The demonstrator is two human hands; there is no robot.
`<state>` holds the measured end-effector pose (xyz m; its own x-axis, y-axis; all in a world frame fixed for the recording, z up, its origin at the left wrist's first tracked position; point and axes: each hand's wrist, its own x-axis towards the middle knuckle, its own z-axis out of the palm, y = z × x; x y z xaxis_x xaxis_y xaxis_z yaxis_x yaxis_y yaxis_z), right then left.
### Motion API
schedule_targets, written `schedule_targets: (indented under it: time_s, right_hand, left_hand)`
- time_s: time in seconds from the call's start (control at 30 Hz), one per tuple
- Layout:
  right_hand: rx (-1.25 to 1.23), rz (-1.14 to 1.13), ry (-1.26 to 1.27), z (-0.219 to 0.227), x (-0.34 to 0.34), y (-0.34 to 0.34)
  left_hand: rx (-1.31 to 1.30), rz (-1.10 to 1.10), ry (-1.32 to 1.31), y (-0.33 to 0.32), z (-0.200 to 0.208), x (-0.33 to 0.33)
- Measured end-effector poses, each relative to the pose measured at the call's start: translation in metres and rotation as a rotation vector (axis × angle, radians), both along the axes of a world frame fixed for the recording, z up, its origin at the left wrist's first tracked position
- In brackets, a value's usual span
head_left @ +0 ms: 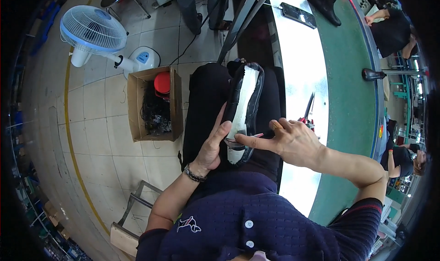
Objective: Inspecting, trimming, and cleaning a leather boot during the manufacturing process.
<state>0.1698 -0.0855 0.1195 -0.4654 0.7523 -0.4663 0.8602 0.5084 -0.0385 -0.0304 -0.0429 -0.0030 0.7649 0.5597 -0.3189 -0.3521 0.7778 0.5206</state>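
Note:
A black shoe (pixel 259 89) lies sole side up above my lap, its long white underside (pixel 245 98) facing me and its black edges folded around it. My left hand (pixel 211 146) grips it at the near left side, thumb along the edge, the other fingers partly hidden behind it. My right hand (pixel 293 142) comes in from the right. Its index finger is stretched out and touches the underside near the close end, while the other fingers bend back, with a ring on one. A small pinkish tip shows beside the shoe under that finger; what it is, I cannot tell.
Right of my lap runs a white bench (pixel 300 64) with a phone (pixel 299 15) and a red-handled tool (pixel 308 114). Beyond it, a green belt (pixel 343 73) carries a black boot (pixel 324 5). Left are a cardboard box (pixel 136 109) and a fan (pixel 94 29). Other people stand around.

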Motion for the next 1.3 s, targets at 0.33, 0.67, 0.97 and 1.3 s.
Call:
schedule_targets:
  time_s: [0.33,0.67,0.97,1.3]
  right_hand:
    - [0.038,-0.166,0.384,0.057,-0.014,0.022]
    - [0.039,-0.164,0.279,0.023,-0.024,0.019]
    - [0.03,-0.18,0.285,0.013,-0.027,0.01]
    - [0.081,-0.078,0.277,0.009,-0.042,-0.003]
  left_hand:
    - [0.178,0.062,-0.045,-0.007,-0.011,-0.001]
    - [-0.052,-0.152,0.113,-0.002,-0.015,-0.009]
    - [0.017,-0.216,0.047,0.001,-0.015,-0.009]
    - [0.324,-0.152,0.106,-0.007,-0.045,-0.011]
